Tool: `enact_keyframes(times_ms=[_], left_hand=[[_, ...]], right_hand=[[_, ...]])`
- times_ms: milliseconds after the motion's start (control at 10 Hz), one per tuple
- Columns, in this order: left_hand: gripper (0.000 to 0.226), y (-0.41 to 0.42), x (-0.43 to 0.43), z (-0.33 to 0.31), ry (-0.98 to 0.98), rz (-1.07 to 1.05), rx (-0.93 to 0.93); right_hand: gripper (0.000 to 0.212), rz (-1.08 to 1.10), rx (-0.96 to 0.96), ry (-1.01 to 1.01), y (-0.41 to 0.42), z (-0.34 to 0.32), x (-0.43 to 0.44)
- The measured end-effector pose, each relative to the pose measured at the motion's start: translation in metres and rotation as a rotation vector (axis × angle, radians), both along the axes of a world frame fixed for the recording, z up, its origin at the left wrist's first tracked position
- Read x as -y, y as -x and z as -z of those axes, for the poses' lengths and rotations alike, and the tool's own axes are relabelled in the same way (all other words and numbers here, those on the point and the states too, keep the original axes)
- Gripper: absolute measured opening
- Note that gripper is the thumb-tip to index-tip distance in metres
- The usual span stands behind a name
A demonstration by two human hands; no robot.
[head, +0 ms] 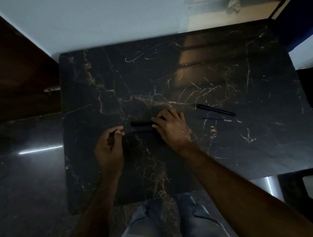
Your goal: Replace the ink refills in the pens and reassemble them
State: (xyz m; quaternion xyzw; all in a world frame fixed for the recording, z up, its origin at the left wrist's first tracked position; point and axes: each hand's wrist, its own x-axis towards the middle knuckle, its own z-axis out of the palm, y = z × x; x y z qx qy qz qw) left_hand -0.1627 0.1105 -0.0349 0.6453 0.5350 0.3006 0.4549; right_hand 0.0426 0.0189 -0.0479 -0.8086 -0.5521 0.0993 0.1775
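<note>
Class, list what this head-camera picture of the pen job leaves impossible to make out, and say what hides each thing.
- Right end of the black pen barrel: covered by the right hand.
- What the left hand pinches: curled fingers and dim light hide it.
- Blue refill: its tip is too small to make out.
- Black pen at right: whether assembled, too dark.

My left hand (109, 147) curls loosely, thumb meeting fingertips, just left of the black pen (141, 123); my right hand (172, 128) lies palm-down over its right end.

pen barrel (141, 123) half under right hand (171, 128)
</note>
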Motion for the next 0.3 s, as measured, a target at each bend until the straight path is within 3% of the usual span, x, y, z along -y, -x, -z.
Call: enact_keyframes(times_ms=[200, 300], left_hand=[[0.03, -0.003, 0.009, -0.015, -0.271, 0.191, -0.214], [0.042, -0.009, 0.023, -0.025, -0.305, 0.304, -0.241]], right_hand=[[0.036, 0.01, -0.044, 0.013, -0.004, -0.007, 0.006], [0.045, 0.107, -0.073, -0.009, -0.007, -0.013, 0.022]])
